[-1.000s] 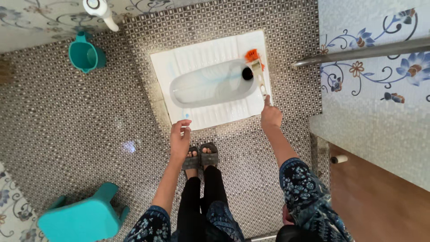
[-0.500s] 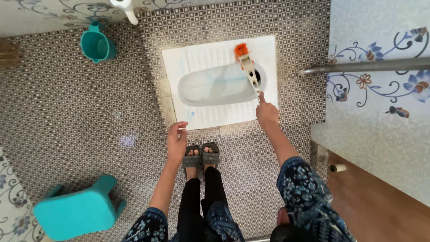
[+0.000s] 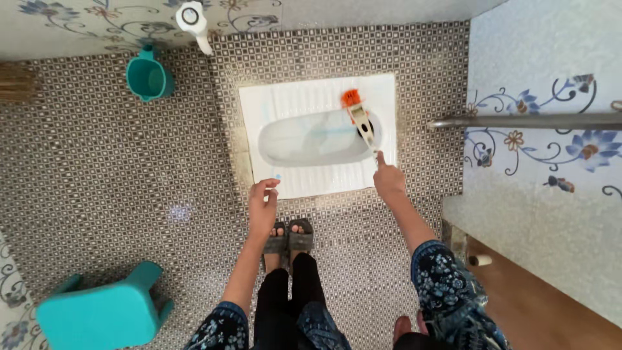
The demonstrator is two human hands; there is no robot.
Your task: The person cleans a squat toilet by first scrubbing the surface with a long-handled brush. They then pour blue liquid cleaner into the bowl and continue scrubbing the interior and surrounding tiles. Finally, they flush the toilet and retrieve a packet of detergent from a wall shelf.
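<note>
A long-handled brush [image 3: 359, 117] with orange bristles lay slanted across the right end of a white squat toilet pan [image 3: 317, 170], just above the centre of the frame, its bristle head on the ribbed upper footrest and its pale handle crossing the dark drain hole. The right hand [image 3: 389, 180] gripped the lower end of that handle, fingers curled shut around it with the forefinger stretched along the shaft. The left hand [image 3: 262, 206] hung free over the lower edge of the pan, holding nothing, its fingers loosely bent and slightly apart. Both forearms emerged from dark blue floral sleeves [image 3: 447, 291] at the bottom of the frame, above a pair of dark sandals [image 3: 290, 236] set side by side just below the pan. The floor [image 3: 110, 162] was laid in small brown-and-white mosaic tiles and looked wet in patches. A teal jug [image 3: 149, 78] stood at upper left beside a white spray head [image 3: 193, 21], and a teal stool [image 3: 97, 314] occupied the lower left corner. At right, a metal bar [image 3: 531, 120] ran across a wall tiled with blue flowers [image 3: 551, 52], with a brown wooden surface [image 3: 544, 298] below it.
</note>
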